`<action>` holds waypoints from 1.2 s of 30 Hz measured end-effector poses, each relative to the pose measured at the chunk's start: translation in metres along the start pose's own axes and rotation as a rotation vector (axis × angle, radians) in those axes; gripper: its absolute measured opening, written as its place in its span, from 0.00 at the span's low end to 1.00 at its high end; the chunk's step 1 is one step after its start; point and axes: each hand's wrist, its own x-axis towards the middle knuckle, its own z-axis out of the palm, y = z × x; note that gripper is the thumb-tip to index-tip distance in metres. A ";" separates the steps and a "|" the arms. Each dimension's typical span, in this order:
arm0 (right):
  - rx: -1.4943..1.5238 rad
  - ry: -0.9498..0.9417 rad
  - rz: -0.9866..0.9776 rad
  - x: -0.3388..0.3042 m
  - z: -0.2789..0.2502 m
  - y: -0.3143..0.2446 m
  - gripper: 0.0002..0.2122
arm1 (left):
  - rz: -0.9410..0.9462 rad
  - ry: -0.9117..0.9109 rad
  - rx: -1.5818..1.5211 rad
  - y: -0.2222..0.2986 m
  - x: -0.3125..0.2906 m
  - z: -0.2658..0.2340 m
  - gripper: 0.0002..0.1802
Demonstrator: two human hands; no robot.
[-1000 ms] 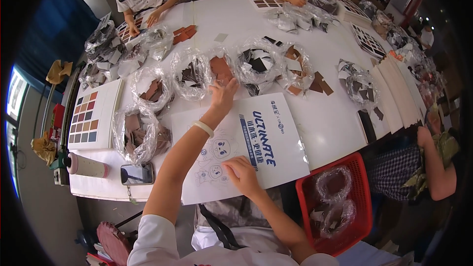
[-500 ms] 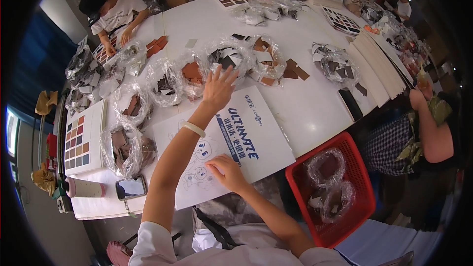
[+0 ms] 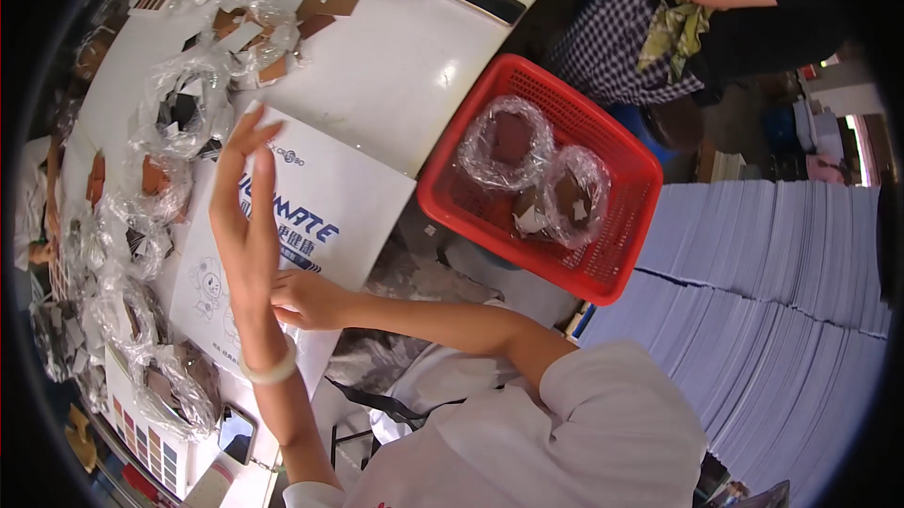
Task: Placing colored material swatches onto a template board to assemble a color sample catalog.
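My left grip [image 3: 247, 240] released, fingers stretched over printed white board [image 3: 353, 190]; my right grip [image 3: 313, 301] half-curled, can't tell whether grasping.

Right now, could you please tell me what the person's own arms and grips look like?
The left sleeve and right sleeve are white and short. A pale, rounded bangle circles the left forearm; the right forearm is bare. The left grip and right grip are both ungloved.

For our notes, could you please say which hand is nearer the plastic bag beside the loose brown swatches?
Left: the left hand is short of the plastic bag, not touching; the right hand is farther back.
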 end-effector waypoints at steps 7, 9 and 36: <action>0.270 0.042 0.091 -0.002 -0.001 -0.026 0.01 | 0.220 -0.843 -1.949 0.132 -0.099 0.065 0.53; 0.260 0.074 0.081 -0.003 -0.004 -0.021 0.01 | 0.034 -0.811 -2.191 0.161 -0.091 0.071 0.43; 0.171 -0.119 0.132 0.015 -0.016 -0.034 0.04 | 0.571 -0.132 -1.950 0.131 -0.102 -0.027 0.79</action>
